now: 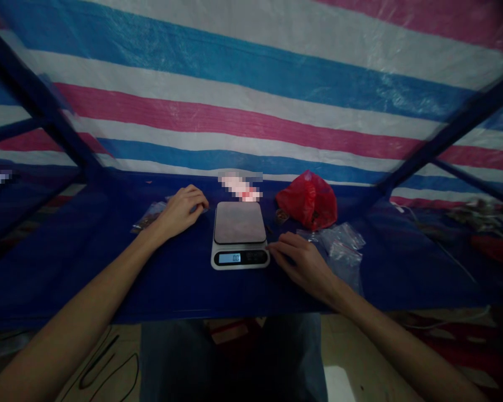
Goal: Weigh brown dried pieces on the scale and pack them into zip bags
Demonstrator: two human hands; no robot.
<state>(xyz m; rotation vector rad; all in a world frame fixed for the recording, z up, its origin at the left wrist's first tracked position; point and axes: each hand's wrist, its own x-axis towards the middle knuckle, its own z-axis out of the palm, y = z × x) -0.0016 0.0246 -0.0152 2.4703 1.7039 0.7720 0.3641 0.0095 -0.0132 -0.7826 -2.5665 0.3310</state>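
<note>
A white kitchen scale [240, 223] with a flat weighing plate sits on the blue table, its lit display [229, 258] reading 0.0. My left hand [184, 209] rests left of it with fingers loosely bent and apart. Clear plastic shows by its fingertips, and a clear bag with small brownish contents [150, 218] lies beside the wrist. My right hand [299, 257] is at the scale's right edge, fingers stretched toward it, holding nothing I can see. Clear zip bags [346, 254] lie partly behind that hand.
A red plastic bag [308, 198] stands behind my right hand, with a small brownish item [281, 216] beside it. Behind the scale lies a blurred pinkish-white item [240, 186]. Blue frame bars [427, 142] and a striped sheet [251, 120] bound the blue table [171, 290].
</note>
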